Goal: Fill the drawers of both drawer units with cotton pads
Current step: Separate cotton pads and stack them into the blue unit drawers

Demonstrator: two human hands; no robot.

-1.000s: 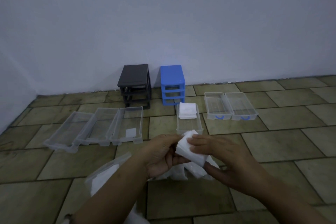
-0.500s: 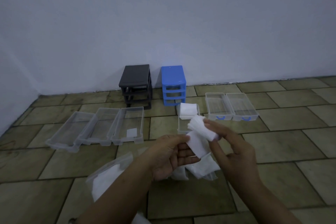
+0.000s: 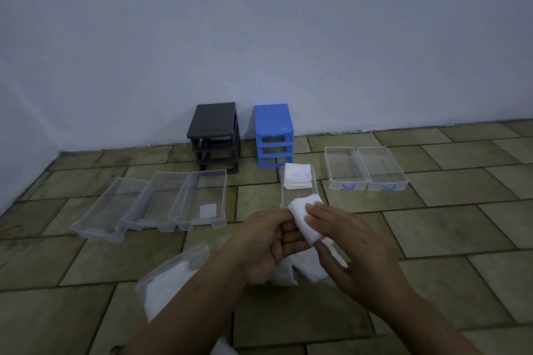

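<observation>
Head view: both hands hold a stack of cotton pads (image 3: 304, 217) over the floor, evidently readying it for a drawer. The left hand (image 3: 268, 245) pinches its edge; the right hand (image 3: 346, 242) curls round it. The partly filled drawer (image 3: 300, 199) lies just beyond; both empty drawer units (image 3: 274, 135) stand against the wall.

Both forearms run off the bottom edge. The left hand (image 3: 266, 242) and right hand (image 3: 350, 245) cover much of the white stack of cotton pads (image 3: 304, 217) and the near end of the clear plastic drawer (image 3: 314, 190) behind it. The left forearm hides part of the clear plastic bag (image 3: 173, 277) (its contents only a white blur).
</observation>
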